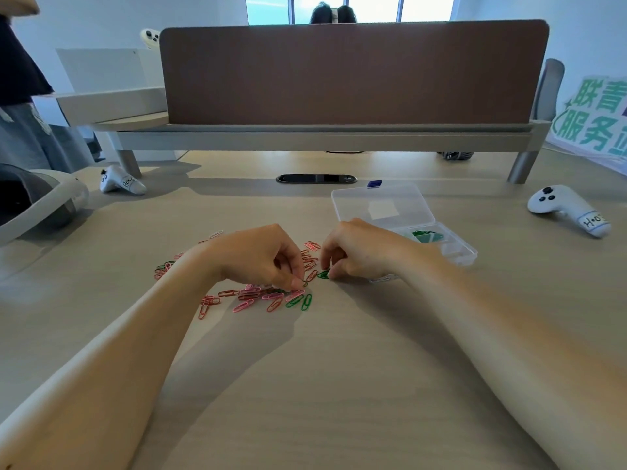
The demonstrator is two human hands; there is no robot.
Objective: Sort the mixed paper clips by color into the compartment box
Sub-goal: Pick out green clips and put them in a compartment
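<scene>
Pinching a green clip [324, 274] against the table [339, 385], the right hand [359, 252] works just beside the mixed paper clips [268, 298]. The left hand [258, 256] has its curled fingertips closed on a small clip [303, 283] whose colour is unclear. Tangled clips could lift together, and pink could pass for red, so either might land in the wrong compartment. Behind the right hand, the clear compartment box [458, 256] lies open with its lid [383, 205] back. One compartment holds green clips [424, 236]; the nearest looks empty, and others are hidden.
</scene>
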